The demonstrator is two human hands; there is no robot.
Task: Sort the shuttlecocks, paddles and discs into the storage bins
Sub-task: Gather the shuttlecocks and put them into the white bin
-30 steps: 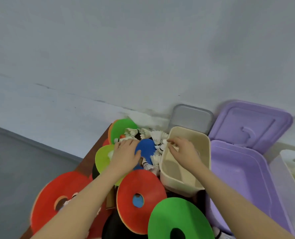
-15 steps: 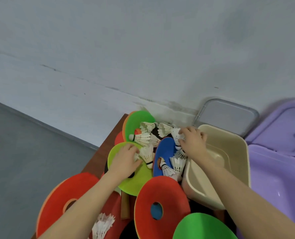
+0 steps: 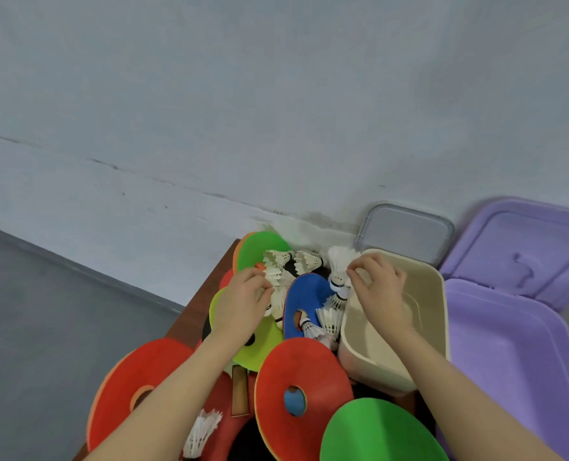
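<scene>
Pale grey wall (image 3: 276, 94) behind, grey floor (image 3: 43, 327) at far left, brown table (image 3: 193, 321) heaped with gear. Left to right: red disc (image 3: 136, 377) with a hole, left hand (image 3: 240, 307) fingers curled among white shuttlecocks (image 3: 278, 277), likely pinching one, though hard to confirm; blue disc (image 3: 304, 294); right hand (image 3: 379, 294) pinching a shuttlecock (image 3: 339, 267) at the rim of the beige bin (image 3: 426, 327); purple bin (image 3: 509, 361), lid open.

Risks, as judged: feathers crushed by a tight pinch; loose shuttlecocks knocked off the table edge by a forearm; discs sliding off the stack.

Counts, roughly: nine shuttlecocks visible, six or seven discs, two bins, no paddle clearly told apart.
</scene>
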